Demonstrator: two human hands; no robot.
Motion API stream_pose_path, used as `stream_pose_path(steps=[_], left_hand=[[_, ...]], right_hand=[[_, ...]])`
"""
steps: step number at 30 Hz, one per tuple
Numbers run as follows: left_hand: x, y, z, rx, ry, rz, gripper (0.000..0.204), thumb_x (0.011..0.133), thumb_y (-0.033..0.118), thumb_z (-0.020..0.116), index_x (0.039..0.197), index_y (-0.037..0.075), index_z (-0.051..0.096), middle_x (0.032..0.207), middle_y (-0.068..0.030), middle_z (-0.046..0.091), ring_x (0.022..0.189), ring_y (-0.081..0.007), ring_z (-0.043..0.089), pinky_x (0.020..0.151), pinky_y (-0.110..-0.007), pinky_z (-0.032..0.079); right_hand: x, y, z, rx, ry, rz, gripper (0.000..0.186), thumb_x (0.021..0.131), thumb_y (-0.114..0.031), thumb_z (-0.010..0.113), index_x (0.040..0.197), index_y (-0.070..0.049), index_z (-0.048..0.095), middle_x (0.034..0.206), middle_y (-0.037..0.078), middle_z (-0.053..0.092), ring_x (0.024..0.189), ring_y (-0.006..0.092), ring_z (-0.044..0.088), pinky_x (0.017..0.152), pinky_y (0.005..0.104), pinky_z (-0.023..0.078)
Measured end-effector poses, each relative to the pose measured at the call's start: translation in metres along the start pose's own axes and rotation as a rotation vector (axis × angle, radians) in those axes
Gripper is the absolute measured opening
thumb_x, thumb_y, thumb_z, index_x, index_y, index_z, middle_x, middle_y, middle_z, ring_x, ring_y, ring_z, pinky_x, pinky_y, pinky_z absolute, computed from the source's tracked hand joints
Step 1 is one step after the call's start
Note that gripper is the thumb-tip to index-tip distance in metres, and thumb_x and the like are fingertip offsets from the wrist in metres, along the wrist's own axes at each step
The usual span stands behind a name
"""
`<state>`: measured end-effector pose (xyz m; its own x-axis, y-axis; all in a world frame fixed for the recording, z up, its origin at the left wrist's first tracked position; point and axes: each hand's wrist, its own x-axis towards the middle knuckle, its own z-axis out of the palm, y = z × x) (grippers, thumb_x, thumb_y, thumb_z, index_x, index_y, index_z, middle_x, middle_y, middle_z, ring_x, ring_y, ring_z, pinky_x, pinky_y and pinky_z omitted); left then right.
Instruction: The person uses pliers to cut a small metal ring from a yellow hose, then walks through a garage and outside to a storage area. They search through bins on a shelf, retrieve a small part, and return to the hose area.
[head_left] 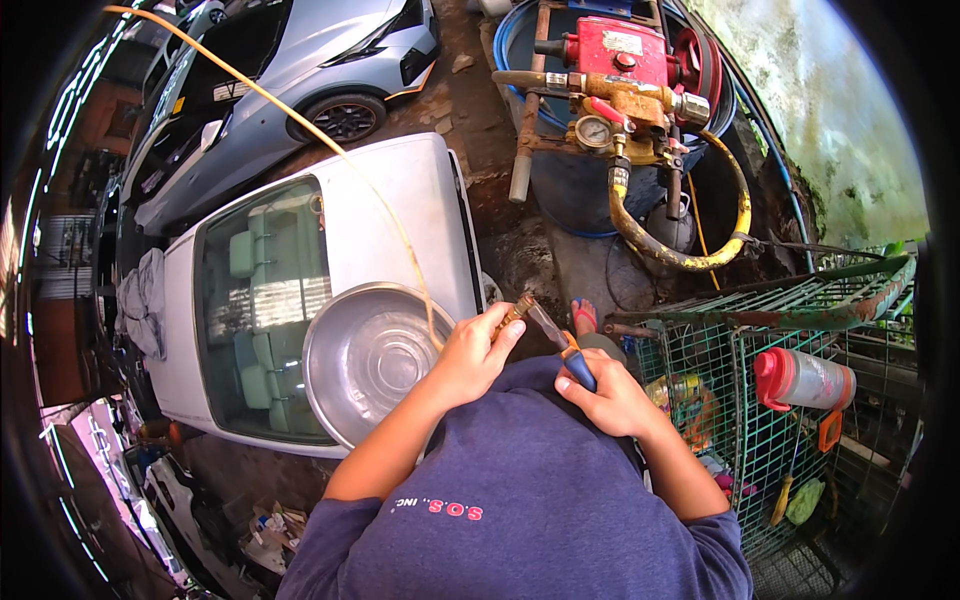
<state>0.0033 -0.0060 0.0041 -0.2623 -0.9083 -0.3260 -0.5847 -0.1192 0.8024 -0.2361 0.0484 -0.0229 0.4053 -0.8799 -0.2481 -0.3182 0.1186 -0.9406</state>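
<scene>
My left hand (480, 350) grips a brass fitting (515, 316) at the end of a pale yellow hose (415, 263). My right hand (600, 390) is closed on a blue-and-orange-handled tool (580, 371), whose metal end (545, 326) reaches to the brass fitting. A steel basin (362, 345) lies beside my left hand, over the back of a white car (395, 185); the hose hangs across the basin.
A red pump (625, 65) with gauge and thick hose sits on a rusty frame ahead. A green wire cart (740, 440) holding a red-lidded bottle (815, 380) stands at right. A grey car (270, 60) is parked beyond, a mossy wall (830, 120) at right.
</scene>
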Motion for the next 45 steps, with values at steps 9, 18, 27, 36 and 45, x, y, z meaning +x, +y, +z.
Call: stream_pose_path(steps=[9, 18, 27, 36, 45], left_hand=[[0.000, -0.003, 0.012, 0.066, 0.256, 0.264, 0.028, 0.100, 0.013, 0.067, 0.122, -0.002, 0.069, 0.091, -0.0146, 0.072, 0.069, -0.0170, 0.066, 0.064, -0.031, 0.053], [-0.009, 0.014, 0.015, 0.624, 0.312, 0.246, 0.028, 0.096, 0.019, 0.068, 0.119, 0.003, 0.067, 0.084, -0.0107, 0.066, 0.069, -0.0340, 0.069, 0.058, -0.044, 0.054], [-0.011, 0.004, 0.011, 0.790, 0.223, 0.287, 0.030, 0.098, 0.021, 0.065, 0.121, 0.002, 0.061, 0.084, -0.0110, 0.065, 0.066, -0.0325, 0.069, 0.055, -0.045, 0.055], [-0.024, 0.005, 0.011, 0.625, 0.186, 0.291, 0.024, 0.101, 0.021, 0.061, 0.113, 0.001, 0.060, 0.084, -0.0138, 0.066, 0.068, -0.0342, 0.070, 0.058, -0.045, 0.056], [-0.022, 0.014, 0.027, 0.508, 0.141, 0.046, 0.020, 0.093, 0.015, 0.066, 0.103, -0.001, 0.061, 0.090, -0.0213, 0.070, 0.078, -0.0419, 0.068, 0.067, -0.052, 0.054]], right_hand=[[-0.006, 0.006, -0.004, 0.034, -0.102, 0.040, 0.033, 0.095, -0.027, 0.068, 0.108, 0.003, 0.066, 0.109, 0.023, 0.068, 0.111, 0.0395, 0.062, 0.099, 0.0449, 0.046], [-0.003, -0.014, -0.004, 0.469, -0.212, 0.350, 0.033, 0.099, -0.029, 0.065, 0.110, 0.002, 0.073, 0.107, 0.006, 0.070, 0.108, 0.0182, 0.061, 0.100, 0.0336, 0.044], [0.002, -0.023, 0.005, 0.587, -0.143, 0.434, 0.034, 0.101, -0.031, 0.065, 0.107, 0.002, 0.075, 0.099, 0.004, 0.069, 0.096, 0.0141, 0.058, 0.088, 0.0327, 0.045], [0.001, 0.009, 0.016, 0.277, -0.014, 0.243, 0.071, 0.084, -0.021, 0.079, 0.145, -0.002, 0.049, 0.117, 0.014, 0.067, 0.112, 0.0237, 0.063, 0.099, 0.0359, 0.048], [-0.001, 0.009, 0.027, 0.043, 0.020, 0.145, 0.070, 0.074, -0.009, 0.066, 0.141, 0.004, 0.049, 0.127, 0.025, 0.062, 0.121, 0.0399, 0.061, 0.107, 0.0418, 0.046]])
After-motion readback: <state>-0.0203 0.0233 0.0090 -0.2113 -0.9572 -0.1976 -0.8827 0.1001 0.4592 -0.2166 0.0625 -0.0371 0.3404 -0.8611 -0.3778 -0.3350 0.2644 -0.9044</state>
